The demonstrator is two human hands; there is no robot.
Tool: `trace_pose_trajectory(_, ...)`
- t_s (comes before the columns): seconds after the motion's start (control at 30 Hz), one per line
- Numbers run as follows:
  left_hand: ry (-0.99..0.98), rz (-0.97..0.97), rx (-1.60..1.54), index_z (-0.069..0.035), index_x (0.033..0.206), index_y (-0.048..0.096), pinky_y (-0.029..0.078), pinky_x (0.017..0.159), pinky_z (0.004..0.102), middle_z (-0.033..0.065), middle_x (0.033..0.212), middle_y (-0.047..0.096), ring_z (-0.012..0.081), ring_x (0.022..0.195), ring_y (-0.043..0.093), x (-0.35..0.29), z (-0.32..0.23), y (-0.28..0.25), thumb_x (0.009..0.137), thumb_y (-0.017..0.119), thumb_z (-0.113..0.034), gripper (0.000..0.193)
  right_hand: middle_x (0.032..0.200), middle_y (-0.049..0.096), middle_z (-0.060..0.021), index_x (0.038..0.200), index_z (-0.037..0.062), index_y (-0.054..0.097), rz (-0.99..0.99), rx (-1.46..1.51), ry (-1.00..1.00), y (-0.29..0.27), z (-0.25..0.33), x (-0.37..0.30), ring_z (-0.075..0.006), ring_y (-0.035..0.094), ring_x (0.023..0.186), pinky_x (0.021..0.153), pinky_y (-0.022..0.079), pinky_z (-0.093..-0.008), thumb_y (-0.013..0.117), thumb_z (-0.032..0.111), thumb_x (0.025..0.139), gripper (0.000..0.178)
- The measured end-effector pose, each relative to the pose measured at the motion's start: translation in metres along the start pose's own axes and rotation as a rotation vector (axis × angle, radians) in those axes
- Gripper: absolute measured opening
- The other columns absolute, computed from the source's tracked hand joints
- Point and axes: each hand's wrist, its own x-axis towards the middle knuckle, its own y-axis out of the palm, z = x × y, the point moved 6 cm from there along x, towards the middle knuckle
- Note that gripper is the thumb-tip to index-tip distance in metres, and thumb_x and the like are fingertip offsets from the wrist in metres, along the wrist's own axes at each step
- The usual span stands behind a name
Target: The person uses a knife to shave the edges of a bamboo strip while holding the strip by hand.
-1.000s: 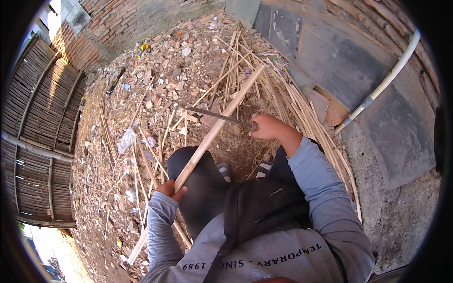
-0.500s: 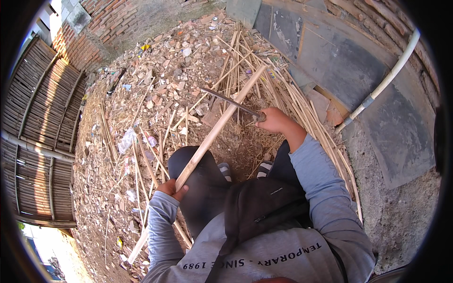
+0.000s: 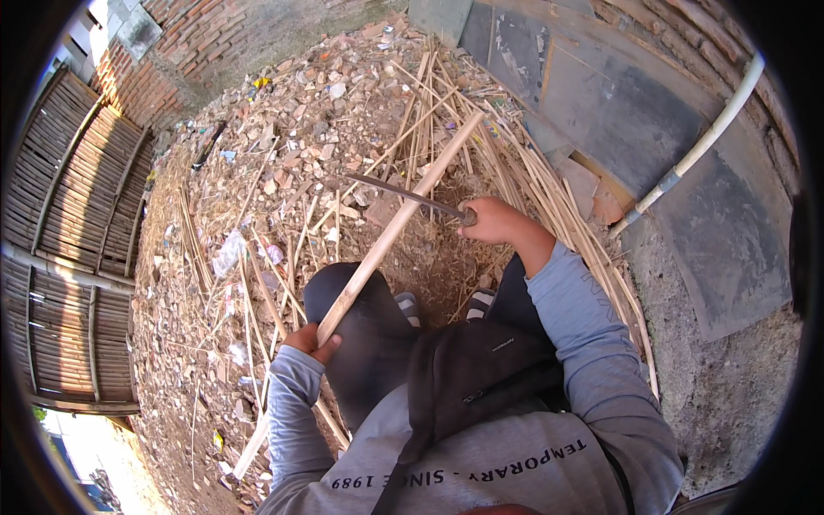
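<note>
A long pale bamboo strip (image 3: 403, 219) runs slanted from my left knee up toward the rubble. My left hand (image 3: 311, 342) grips its lower part, resting on my dark trouser leg. My right hand (image 3: 493, 221) is closed on the handle of a long dark blade (image 3: 403, 194). The blade points left and lies across the strip near its upper half, at or just above its surface.
A heap of thin bamboo slats (image 3: 524, 184) lies ahead and to the right. Brick rubble (image 3: 283, 163) covers the ground in front. A woven bamboo fence (image 3: 73, 249) stands at left, a white pipe (image 3: 695, 154) leans on the dark wall at right.
My right hand and the blade have risen and moved a little right along the strip. The left hand and the strip have stayed put.
</note>
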Motion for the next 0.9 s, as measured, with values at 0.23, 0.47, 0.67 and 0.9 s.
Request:
trace_pose_trajectory(0.23, -0.03, 0.019, 0.134, 0.0, 0.084, 0.059, 0.043, 0.055, 0.0416, 0.0158, 0.063, 0.058, 0.0299, 0.056, 0.056, 0.005, 0.006, 0.002, 0.086, 0.071, -0.042, 0.044, 0.086, 0.068, -0.0194, 0.091, 0.0043, 0.067, 0.003, 0.024, 0.113, -0.008, -0.006, 0.0, -0.0378, 0.065, 0.085, 0.076, 0.051, -0.0451, 0.074, 0.032, 0.075, 0.033)
trace_pose_trajectory(0.47, 0.003, -0.02, 0.099, 0.0, 0.083, 0.058, 0.043, 0.054, 0.0424, 0.016, 0.062, 0.057, 0.0306, 0.056, 0.056, 0.002, 0.003, 0.001, 0.087, 0.071, -0.041, 0.044, 0.085, 0.067, -0.0196, 0.092, 0.0045, 0.068, -0.029, -0.049, -0.06, 0.0, 0.01, -0.003, -0.0386, 0.065, 0.086, 0.077, 0.051, -0.0455, 0.074, 0.033, 0.075, 0.034)
trace_pose_trajectory(0.67, -0.001, -0.018, 0.128, 0.0, 0.083, 0.058, 0.043, 0.054, 0.0415, 0.0161, 0.063, 0.058, 0.0296, 0.056, 0.055, 0.003, 0.006, 0.003, 0.087, 0.071, -0.04, 0.043, 0.09, 0.068, -0.0204, 0.095, 0.0036, 0.068, 0.054, -0.042, -0.01, -0.006, 0.013, -0.002, -0.039, 0.065, 0.089, 0.078, 0.051, -0.0459, 0.074, 0.034, 0.075, 0.037)
trace_pose_trajectory(0.9, 0.002, -0.017, 0.198, 0.0, 0.084, 0.059, 0.044, 0.059, 0.0424, 0.0164, 0.065, 0.059, 0.0308, 0.061, 0.058, 0.004, 0.005, 0.002, 0.088, 0.07, -0.041, 0.043, 0.083, 0.067, -0.0193, 0.096, 0.0031, 0.068, -0.085, 0.01, 0.031, -0.006, -0.012, 0.003, -0.037, 0.065, 0.08, 0.074, 0.05, -0.0431, 0.076, 0.033, 0.075, 0.037)
